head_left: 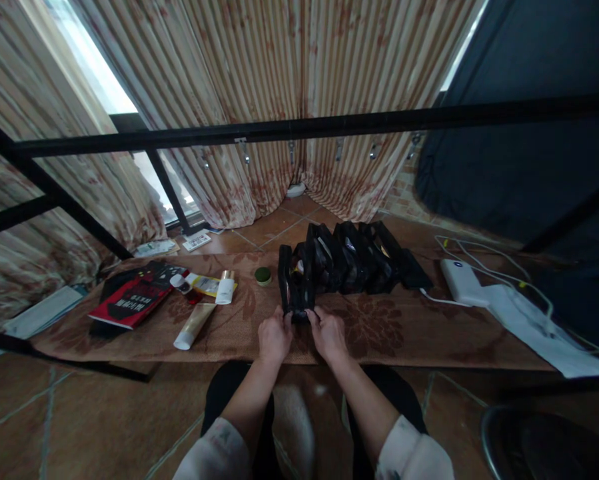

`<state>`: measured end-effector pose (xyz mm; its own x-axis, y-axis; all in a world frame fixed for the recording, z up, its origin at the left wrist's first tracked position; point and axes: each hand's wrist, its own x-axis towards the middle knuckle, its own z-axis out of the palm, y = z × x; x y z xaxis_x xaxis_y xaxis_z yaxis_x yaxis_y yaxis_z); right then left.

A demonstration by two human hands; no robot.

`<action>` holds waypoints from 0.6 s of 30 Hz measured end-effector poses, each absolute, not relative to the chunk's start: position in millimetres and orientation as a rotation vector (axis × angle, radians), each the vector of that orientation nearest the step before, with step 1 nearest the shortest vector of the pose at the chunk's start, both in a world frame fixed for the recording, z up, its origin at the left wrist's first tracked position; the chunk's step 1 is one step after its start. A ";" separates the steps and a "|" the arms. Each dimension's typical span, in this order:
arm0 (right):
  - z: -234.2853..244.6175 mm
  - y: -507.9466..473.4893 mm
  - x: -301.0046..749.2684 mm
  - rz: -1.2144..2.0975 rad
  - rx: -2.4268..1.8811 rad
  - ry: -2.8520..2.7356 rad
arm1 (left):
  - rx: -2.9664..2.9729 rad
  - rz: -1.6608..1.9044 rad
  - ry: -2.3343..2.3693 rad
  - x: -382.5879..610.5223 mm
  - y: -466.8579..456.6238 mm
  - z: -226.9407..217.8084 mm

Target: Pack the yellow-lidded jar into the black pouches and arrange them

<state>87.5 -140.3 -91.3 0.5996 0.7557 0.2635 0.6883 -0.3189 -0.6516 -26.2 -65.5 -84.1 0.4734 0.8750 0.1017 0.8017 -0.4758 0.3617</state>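
Observation:
A black see-through pouch (308, 287) stands open at the top on the cloth, its long side running away from me. Small items show inside, too dim to name. My left hand (274, 335) pinches the near left corner of its rim. At the near right corner, my right hand (329, 335) grips the same pouch, thumb and fingers pressed together. Right beside it, more black pouches of the same kind (324, 260) (352, 263) (382, 257) stand in a row, with things in them. A small round jar with a green lid (262, 275) sits left of the pouch.
Left on the cloth-covered table (379, 333) lie a gold tube (194, 327), a white bottle (224, 288), a white-capped bottle (183, 287) and a red book (132, 301). At right are a white power bank (462, 281), cables and white paper (524, 327). A black bar (299, 127) crosses behind.

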 end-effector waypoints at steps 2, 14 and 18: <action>-93.0 -139.7 88.2 0.105 -2.033 -1.127 | 2.458 0.402 1.430 -26.3 -65.6 -83.7; -96.2 -134.1 90.3 0.129 -1.901 -0.980 | 2.450 0.425 1.420 -25.8 -65.0 -84.1; -96.6 -139.6 91.0 0.158 -1.887 -0.953 | 2.444 0.430 1.417 -26.3 -64.3 -85.2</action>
<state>91.0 -139.6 -96.6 0.6842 0.6724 0.2823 0.5451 -0.2144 -0.8105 -26.3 -64.3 -85.2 0.4740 0.8733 0.1129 0.7889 -0.4781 0.3859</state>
